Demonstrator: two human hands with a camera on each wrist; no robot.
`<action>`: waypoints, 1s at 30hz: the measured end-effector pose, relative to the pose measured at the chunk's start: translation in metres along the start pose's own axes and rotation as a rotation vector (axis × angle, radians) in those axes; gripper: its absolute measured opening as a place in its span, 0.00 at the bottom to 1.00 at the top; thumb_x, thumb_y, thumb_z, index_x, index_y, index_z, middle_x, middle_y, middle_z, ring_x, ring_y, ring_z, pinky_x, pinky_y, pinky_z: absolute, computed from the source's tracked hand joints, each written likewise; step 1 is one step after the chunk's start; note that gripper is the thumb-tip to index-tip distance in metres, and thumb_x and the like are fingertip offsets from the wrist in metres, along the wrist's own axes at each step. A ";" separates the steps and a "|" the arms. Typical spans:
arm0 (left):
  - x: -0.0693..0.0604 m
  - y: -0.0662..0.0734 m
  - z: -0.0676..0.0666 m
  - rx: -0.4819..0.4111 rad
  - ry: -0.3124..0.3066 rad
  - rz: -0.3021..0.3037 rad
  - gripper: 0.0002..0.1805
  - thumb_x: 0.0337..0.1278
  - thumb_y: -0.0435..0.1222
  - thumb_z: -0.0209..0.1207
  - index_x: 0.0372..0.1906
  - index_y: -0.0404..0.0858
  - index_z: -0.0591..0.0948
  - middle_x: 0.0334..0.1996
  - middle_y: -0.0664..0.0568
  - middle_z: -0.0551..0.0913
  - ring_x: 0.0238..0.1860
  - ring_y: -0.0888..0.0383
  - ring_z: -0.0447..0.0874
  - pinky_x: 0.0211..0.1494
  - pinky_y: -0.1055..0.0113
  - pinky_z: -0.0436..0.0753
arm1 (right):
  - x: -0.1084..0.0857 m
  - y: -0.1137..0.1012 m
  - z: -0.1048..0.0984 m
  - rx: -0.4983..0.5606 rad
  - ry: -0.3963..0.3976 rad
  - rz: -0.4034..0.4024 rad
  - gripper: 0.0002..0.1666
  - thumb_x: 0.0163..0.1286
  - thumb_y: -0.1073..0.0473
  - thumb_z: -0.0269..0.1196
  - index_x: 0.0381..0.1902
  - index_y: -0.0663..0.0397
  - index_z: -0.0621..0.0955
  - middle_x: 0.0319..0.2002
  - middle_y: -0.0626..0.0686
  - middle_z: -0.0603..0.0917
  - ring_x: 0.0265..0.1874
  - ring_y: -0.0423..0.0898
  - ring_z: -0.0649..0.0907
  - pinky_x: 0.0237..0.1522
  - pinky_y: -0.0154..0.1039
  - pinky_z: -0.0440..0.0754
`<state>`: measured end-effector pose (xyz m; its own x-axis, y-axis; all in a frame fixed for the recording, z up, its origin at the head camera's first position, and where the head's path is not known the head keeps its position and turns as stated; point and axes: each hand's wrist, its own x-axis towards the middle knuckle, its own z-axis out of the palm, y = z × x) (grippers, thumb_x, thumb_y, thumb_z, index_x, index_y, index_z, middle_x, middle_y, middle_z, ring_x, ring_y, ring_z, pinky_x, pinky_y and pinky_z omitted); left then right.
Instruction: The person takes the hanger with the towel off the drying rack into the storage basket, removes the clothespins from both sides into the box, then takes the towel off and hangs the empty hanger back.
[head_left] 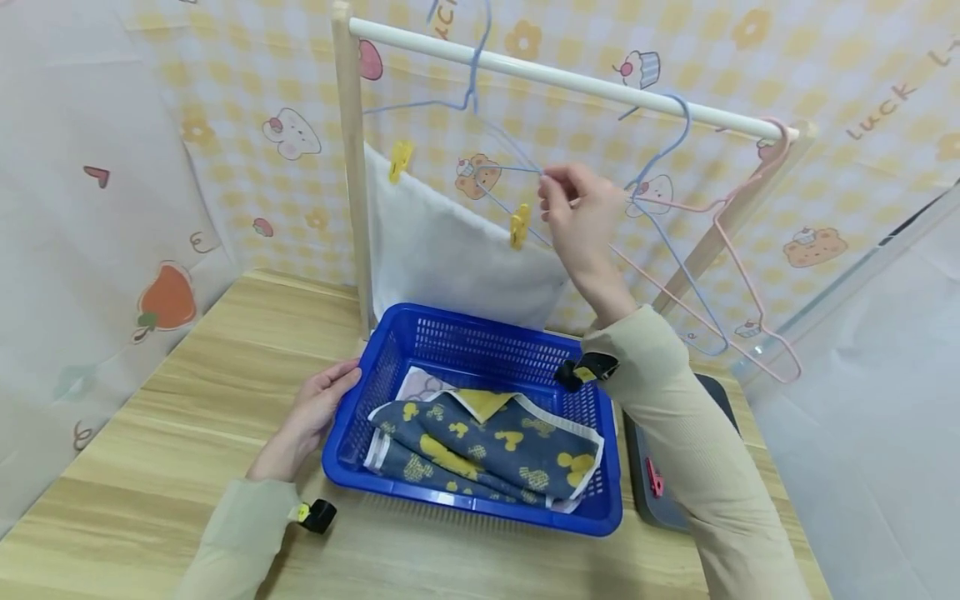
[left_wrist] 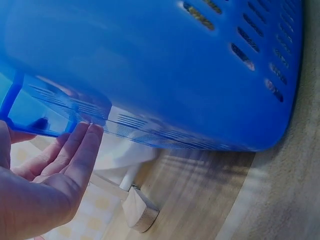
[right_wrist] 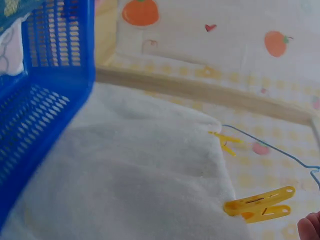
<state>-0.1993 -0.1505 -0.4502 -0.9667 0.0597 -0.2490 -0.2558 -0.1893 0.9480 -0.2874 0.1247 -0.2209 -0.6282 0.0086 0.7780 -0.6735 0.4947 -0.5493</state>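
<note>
Right hand (head_left: 581,208) pinches a blue hanger (head_left: 534,169) below the rail (head_left: 562,77); my left hand (head_left: 311,410) touches the basket (head_left: 465,501), fingers nearly straight. I'd expect the hanger light and springy, best held by its shoulder, the pegged cloth (head_left: 465,254) soft, limp.
</note>
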 end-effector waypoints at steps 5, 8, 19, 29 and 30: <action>0.001 0.001 -0.001 0.005 -0.003 0.004 0.31 0.67 0.39 0.53 0.66 0.25 0.60 0.33 0.64 0.82 0.34 0.67 0.81 0.38 0.74 0.82 | 0.009 -0.006 -0.027 0.016 0.068 0.070 0.06 0.64 0.72 0.59 0.33 0.72 0.82 0.24 0.57 0.83 0.18 0.36 0.78 0.24 0.25 0.81; 0.002 0.002 -0.001 0.002 0.005 -0.002 0.30 0.67 0.39 0.53 0.66 0.25 0.61 0.32 0.64 0.82 0.33 0.67 0.82 0.38 0.73 0.82 | 0.009 -0.008 -0.041 -0.006 0.072 0.068 0.06 0.64 0.70 0.60 0.33 0.71 0.83 0.23 0.52 0.82 0.19 0.37 0.79 0.25 0.25 0.81; 0.005 0.005 -0.001 0.047 -0.008 -0.008 0.30 0.68 0.39 0.52 0.67 0.26 0.61 0.34 0.64 0.81 0.34 0.68 0.81 0.38 0.74 0.82 | -0.017 -0.012 -0.094 0.027 0.202 0.083 0.05 0.62 0.72 0.61 0.30 0.70 0.83 0.22 0.47 0.83 0.20 0.41 0.80 0.24 0.26 0.81; 0.007 0.003 -0.003 0.002 -0.008 0.011 0.29 0.68 0.38 0.52 0.66 0.24 0.61 0.31 0.64 0.82 0.33 0.67 0.82 0.38 0.74 0.82 | -0.035 -0.046 -0.134 0.294 0.459 0.018 0.06 0.56 0.76 0.63 0.26 0.80 0.80 0.18 0.59 0.82 0.15 0.46 0.79 0.20 0.30 0.80; 0.007 0.003 -0.004 -0.003 -0.009 0.009 0.29 0.68 0.38 0.52 0.66 0.24 0.61 0.31 0.64 0.82 0.33 0.67 0.82 0.38 0.74 0.82 | -0.036 -0.048 -0.138 0.307 0.468 0.004 0.07 0.55 0.76 0.64 0.26 0.82 0.79 0.18 0.60 0.82 0.14 0.46 0.79 0.20 0.30 0.80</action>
<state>-0.2070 -0.1540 -0.4502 -0.9688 0.0667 -0.2387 -0.2472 -0.1925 0.9496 -0.1791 0.2204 -0.1809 -0.4381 0.4292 0.7898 -0.7979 0.2191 -0.5616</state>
